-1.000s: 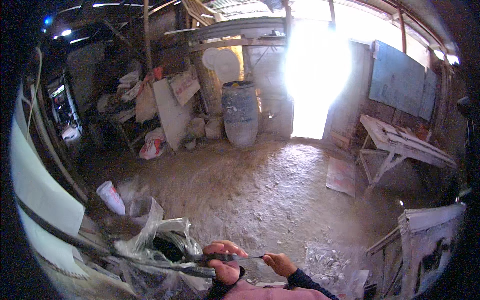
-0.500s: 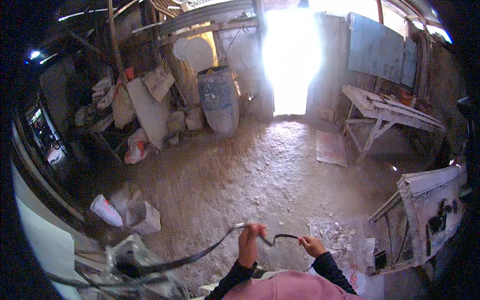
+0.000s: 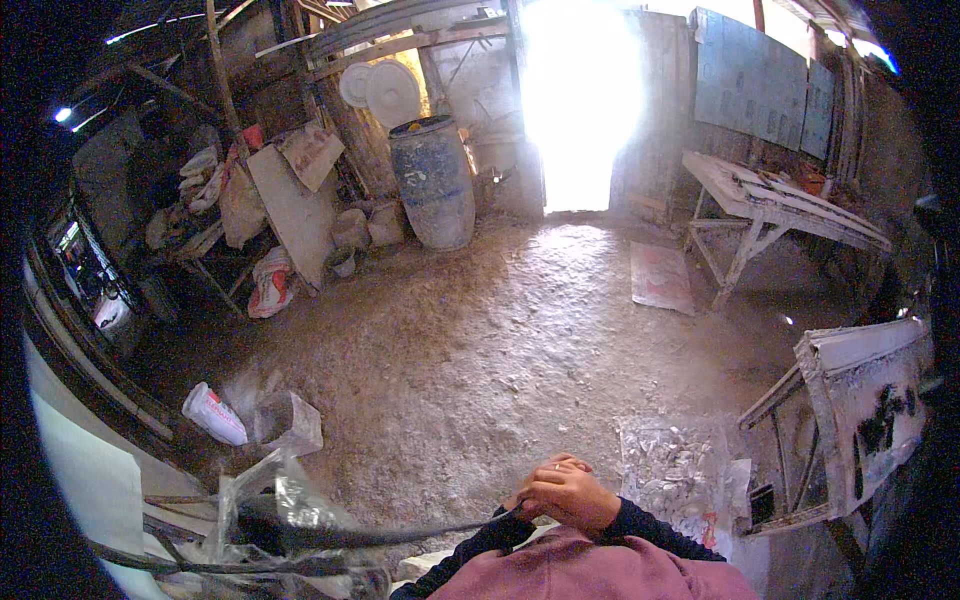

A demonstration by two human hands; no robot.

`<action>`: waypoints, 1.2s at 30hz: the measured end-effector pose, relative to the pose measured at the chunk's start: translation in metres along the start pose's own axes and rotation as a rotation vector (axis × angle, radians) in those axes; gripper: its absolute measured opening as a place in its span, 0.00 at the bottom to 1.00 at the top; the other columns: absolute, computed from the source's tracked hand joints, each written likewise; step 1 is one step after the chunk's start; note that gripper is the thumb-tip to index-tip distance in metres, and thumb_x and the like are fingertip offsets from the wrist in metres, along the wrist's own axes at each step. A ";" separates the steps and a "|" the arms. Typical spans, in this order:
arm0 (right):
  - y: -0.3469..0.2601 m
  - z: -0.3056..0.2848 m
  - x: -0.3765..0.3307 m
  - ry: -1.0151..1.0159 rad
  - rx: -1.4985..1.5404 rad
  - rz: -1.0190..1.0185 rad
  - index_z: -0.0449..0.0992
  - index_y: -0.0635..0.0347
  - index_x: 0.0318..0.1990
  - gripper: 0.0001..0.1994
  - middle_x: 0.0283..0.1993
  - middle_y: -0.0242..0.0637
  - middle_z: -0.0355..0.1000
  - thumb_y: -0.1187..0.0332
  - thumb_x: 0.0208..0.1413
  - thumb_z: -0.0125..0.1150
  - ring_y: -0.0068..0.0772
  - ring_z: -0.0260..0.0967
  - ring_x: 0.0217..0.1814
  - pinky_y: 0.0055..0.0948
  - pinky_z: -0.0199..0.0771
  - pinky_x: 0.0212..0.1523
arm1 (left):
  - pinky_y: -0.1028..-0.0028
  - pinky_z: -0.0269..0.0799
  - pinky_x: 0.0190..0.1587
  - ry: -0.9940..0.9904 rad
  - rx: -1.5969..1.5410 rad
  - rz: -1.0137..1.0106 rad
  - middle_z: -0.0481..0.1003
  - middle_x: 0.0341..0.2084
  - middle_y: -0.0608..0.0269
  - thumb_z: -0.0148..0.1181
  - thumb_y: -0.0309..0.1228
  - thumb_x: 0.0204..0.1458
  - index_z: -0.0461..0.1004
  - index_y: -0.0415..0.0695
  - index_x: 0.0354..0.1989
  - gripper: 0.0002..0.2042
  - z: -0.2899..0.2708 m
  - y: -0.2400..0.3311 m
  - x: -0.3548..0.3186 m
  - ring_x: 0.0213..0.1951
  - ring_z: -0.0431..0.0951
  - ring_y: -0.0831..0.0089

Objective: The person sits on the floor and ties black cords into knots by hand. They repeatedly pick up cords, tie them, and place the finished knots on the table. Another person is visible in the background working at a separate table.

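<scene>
Both of my hands are closed together low in front of my pink top. A long black cord (image 3: 430,531) reaches them from the lower left, drawn nearly straight. My left hand (image 3: 516,497) grips it, largely covered by the other hand. Over it lies my right hand (image 3: 575,497), its fingers bent and pressed in; the cord's end is hidden between the two. At its other side, the cord runs to crumpled clear plastic (image 3: 300,500) at the lower left, where more black cords lie.
A white bag (image 3: 215,413) and a pale box (image 3: 297,424) lie on the floor at left. Scraps cover a sheet (image 3: 670,470) right of my hands. A frame (image 3: 860,420) leans at right. Farther off stand a blue barrel (image 3: 432,185), a dusty table (image 3: 770,205) and a bright doorway (image 3: 580,110).
My hands were apart with a bent stretch of cord between them. They have come together and lower, the right moving left onto the other. The cord on the left now hangs lower and straighter.
</scene>
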State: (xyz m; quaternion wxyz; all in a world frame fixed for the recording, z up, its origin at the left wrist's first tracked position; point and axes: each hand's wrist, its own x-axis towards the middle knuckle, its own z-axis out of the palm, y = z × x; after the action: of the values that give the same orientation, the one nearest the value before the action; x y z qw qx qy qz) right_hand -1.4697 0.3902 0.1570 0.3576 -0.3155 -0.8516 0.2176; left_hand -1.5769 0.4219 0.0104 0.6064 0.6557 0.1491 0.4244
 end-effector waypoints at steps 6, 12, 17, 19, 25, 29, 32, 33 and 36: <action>0.024 -0.016 -0.022 0.487 0.072 0.545 0.69 0.61 0.27 0.09 0.24 0.39 0.69 0.66 0.53 0.49 0.35 0.68 0.29 0.30 0.66 0.32 | 0.63 0.61 0.52 0.074 0.473 -0.067 0.55 0.55 0.55 0.58 0.36 0.46 0.46 0.43 0.59 0.34 0.007 0.054 0.016 0.50 0.63 0.68; 0.078 -0.023 -0.062 0.574 0.044 0.794 0.68 0.62 0.22 0.22 0.21 0.31 0.64 0.52 0.57 0.41 0.23 0.59 0.26 0.24 0.60 0.30 | 0.70 0.67 0.42 0.283 0.370 0.221 0.59 0.50 0.52 0.60 0.47 0.42 0.50 0.42 0.57 0.37 0.002 0.146 0.027 0.43 0.67 0.66; 0.107 -0.010 -0.097 0.642 0.109 0.889 0.68 0.61 0.22 0.21 0.17 0.29 0.61 0.53 0.56 0.44 0.20 0.57 0.21 0.22 0.59 0.25 | 0.75 0.66 0.36 0.241 0.436 0.140 0.67 0.36 0.58 0.46 0.58 0.46 0.66 0.40 0.45 0.31 -0.010 0.176 0.019 0.35 0.68 0.74; 0.116 -0.018 -0.106 0.747 0.349 1.011 0.69 0.59 0.25 0.18 0.17 0.27 0.60 0.53 0.56 0.44 0.19 0.57 0.20 0.22 0.61 0.22 | 0.76 0.65 0.34 0.126 0.437 0.019 0.70 0.30 0.61 0.39 0.62 0.46 0.71 0.40 0.39 0.34 -0.014 0.177 0.019 0.33 0.68 0.76; 0.125 -0.044 -0.125 1.064 0.728 0.991 0.67 0.54 0.27 0.15 0.18 0.23 0.58 0.53 0.55 0.46 0.16 0.53 0.17 0.19 0.60 0.18 | 0.77 0.64 0.26 0.273 0.283 -0.101 0.72 0.25 0.62 0.31 0.71 0.38 0.74 0.38 0.35 0.43 -0.026 0.170 0.010 0.24 0.69 0.77; 0.129 -0.039 -0.136 1.079 0.685 1.017 0.67 0.54 0.25 0.14 0.18 0.23 0.58 0.56 0.56 0.46 0.15 0.53 0.16 0.19 0.60 0.19 | 0.79 0.59 0.21 0.737 0.312 0.049 0.72 0.20 0.67 0.29 0.69 0.41 0.73 0.40 0.24 0.40 -0.044 0.179 0.000 0.22 0.68 0.79; 0.138 -0.035 -0.143 1.091 0.638 0.983 0.68 0.57 0.26 0.13 0.20 0.27 0.62 0.59 0.56 0.47 0.17 0.57 0.18 0.19 0.62 0.21 | 0.81 0.53 0.18 0.948 0.324 0.022 0.70 0.18 0.68 0.32 0.59 0.49 0.71 0.42 0.19 0.32 -0.046 0.191 -0.001 0.19 0.64 0.81; 0.140 -0.034 -0.143 1.101 0.607 0.950 0.68 0.58 0.27 0.13 0.21 0.28 0.63 0.59 0.56 0.47 0.18 0.58 0.19 0.20 0.63 0.22 | 0.81 0.53 0.18 0.954 0.310 0.000 0.69 0.17 0.69 0.32 0.58 0.50 0.71 0.42 0.19 0.31 -0.043 0.194 -0.001 0.18 0.63 0.81; 0.134 -0.034 -0.135 1.058 0.407 0.871 0.69 0.61 0.36 0.11 0.28 0.32 0.67 0.62 0.56 0.48 0.22 0.64 0.26 0.20 0.66 0.30 | 0.82 0.54 0.19 0.815 0.293 -0.035 0.66 0.15 0.70 0.35 0.51 0.53 0.72 0.44 0.28 0.24 -0.027 0.192 0.008 0.18 0.61 0.83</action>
State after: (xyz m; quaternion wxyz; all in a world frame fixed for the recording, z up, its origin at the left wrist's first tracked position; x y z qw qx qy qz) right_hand -1.3201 0.3963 0.0354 0.6552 -0.6172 -0.3031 0.3128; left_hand -1.6534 0.4036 0.1880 0.4056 0.5111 0.4463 0.6125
